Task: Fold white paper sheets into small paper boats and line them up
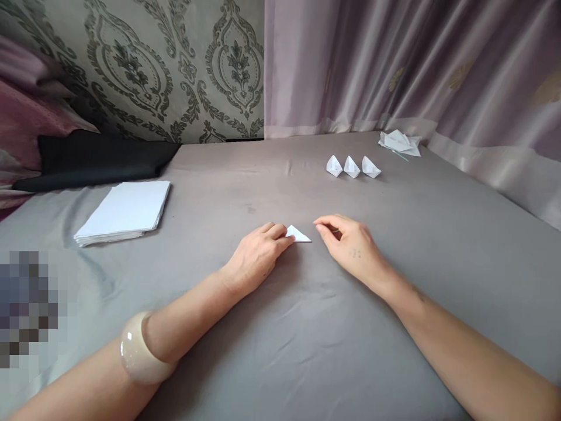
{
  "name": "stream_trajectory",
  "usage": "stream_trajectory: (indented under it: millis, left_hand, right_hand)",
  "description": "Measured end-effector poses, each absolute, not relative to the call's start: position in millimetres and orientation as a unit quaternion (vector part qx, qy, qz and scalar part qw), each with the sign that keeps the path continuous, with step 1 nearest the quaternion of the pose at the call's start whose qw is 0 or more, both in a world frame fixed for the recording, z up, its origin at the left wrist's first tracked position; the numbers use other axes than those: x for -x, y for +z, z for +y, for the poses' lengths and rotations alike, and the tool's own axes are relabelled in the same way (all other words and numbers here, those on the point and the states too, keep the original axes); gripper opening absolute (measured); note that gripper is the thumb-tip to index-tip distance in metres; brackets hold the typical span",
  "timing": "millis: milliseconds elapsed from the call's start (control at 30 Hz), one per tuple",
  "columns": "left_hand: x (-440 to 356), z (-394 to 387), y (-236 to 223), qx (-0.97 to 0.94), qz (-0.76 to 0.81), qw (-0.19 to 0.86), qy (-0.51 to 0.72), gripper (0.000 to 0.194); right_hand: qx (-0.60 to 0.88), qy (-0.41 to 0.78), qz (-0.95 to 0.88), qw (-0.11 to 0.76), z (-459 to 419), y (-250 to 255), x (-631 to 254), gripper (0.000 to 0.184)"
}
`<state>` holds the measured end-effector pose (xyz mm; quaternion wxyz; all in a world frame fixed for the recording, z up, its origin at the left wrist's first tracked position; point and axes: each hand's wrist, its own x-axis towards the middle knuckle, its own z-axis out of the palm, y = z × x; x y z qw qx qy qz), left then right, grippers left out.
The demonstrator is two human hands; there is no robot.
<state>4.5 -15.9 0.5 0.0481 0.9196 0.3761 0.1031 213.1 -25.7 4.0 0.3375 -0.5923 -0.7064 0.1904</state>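
A small folded white paper triangle [300, 235] lies flat on the grey cloth-covered surface, just ahead of me. My left hand [259, 252] is closed on its left side, the fingers pressing it down and hiding that part. To the right of the triangle, a short gap away, is my right hand [350, 242]. Its thumb and index finger are pinched together at the tips, with nothing visible in them. Three folded paper boats stand in a row farther off: the left boat [333, 166], the middle boat [352, 167] and the right boat [371, 167].
A stack of white paper sheets [127, 204] lies at the left, with a black cloth [105, 161] behind it. Crumpled white paper or wrapping [398, 142] and a thin pale stick [400, 156] lie at the far right. Curtains [333, 64] hang along the back.
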Motion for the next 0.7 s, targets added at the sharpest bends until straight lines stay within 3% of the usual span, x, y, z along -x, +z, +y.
stream_trajectory:
  millis: [133,333,533,700]
  left_hand:
    - [-7.8,-17.0,5.3,-0.921,0.380,0.041,0.071,0.037]
    - [-5.0,-20.5,9.6,-0.918,0.395,0.001,0.028,0.031]
    - [3.9,-21.9,13.4,-0.911,0.411,-0.028,0.019,0.030]
    - [8.9,-18.6,15.5,-0.893,0.448,0.022,0.030,0.034]
  right_hand:
    - [0.501,0.140,-0.809,0.275,-45.3,2.6,-194.6,0.028]
    - [0.513,0.032,-0.848,0.133,-58.3,3.1,-182.9,0.029]
    - [0.504,0.007,-0.857,0.107,-56.8,3.2,-184.6,0.037]
    - [0.495,0.013,-0.862,0.105,-50.6,5.6,-184.7,0.036]
